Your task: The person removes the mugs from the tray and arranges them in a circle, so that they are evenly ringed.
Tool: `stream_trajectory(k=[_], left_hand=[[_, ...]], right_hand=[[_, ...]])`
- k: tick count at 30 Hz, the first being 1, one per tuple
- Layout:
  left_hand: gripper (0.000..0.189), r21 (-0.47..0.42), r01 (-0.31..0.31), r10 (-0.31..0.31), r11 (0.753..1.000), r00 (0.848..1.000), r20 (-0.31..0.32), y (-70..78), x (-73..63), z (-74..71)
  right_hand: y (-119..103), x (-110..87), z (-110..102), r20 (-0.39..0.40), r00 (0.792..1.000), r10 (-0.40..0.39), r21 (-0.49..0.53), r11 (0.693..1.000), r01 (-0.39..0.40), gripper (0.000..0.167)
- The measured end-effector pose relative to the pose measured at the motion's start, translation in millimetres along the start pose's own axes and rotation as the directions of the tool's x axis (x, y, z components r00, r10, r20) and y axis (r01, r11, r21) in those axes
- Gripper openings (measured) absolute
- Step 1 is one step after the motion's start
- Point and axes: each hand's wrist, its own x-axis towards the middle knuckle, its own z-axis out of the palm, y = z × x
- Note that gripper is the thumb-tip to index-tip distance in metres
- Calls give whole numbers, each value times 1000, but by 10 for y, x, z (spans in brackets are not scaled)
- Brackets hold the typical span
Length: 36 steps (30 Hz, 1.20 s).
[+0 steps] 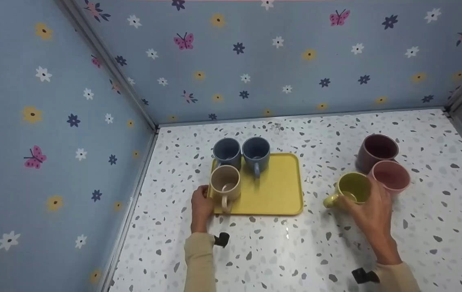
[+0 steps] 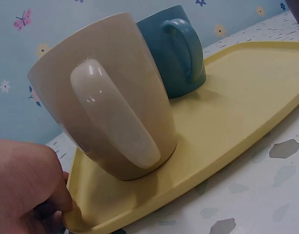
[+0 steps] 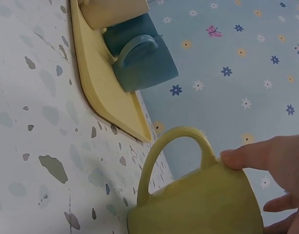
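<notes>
My left hand point(image 1: 202, 203) grips the left rim of a yellow tray point(image 1: 276, 194), fingers curled at its edge. Just beside that hand, a beige mug point(image 2: 110, 102) stands upright on the tray, handle toward me. Two blue mugs point(image 1: 227, 150) point(image 1: 256, 150) stand side by side behind it, at the tray's back left. To the right of the tray, my right hand point(image 1: 374, 209) holds a yellow-green mug point(image 3: 198, 202) around its body, thumb close to the handle. The mug's handle points left toward the tray; its far side is partly hidden by the hand.
A pink mug point(image 1: 391, 177) stands right behind the right hand, overlapping a dark maroon mug point(image 1: 377, 148) in the head view. The speckled tabletop point(image 1: 263, 255) meets a flowered blue wall point(image 1: 255, 61) at the back and another panel point(image 1: 64, 162) at the left.
</notes>
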Motion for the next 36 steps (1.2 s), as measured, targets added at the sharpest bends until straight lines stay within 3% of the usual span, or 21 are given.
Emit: stream_trajectory(k=[13, 25, 36], left_hand=[[42, 1, 15, -15, 1000, 1000, 6, -6, 2, 7], [39, 11, -11, 11, 1000, 1000, 5, -3, -1, 5], [40, -4, -19, 19, 1000, 1000, -2, 19, -17, -7]], right_hand=[[33, -56, 14, -40, 999, 13, 10, 1000, -12, 86], [51, -91, 31, -76, 997, 33, 18, 999, -32, 86], [-6, -132, -28, -27, 980, 196, 3, 981, -196, 94]])
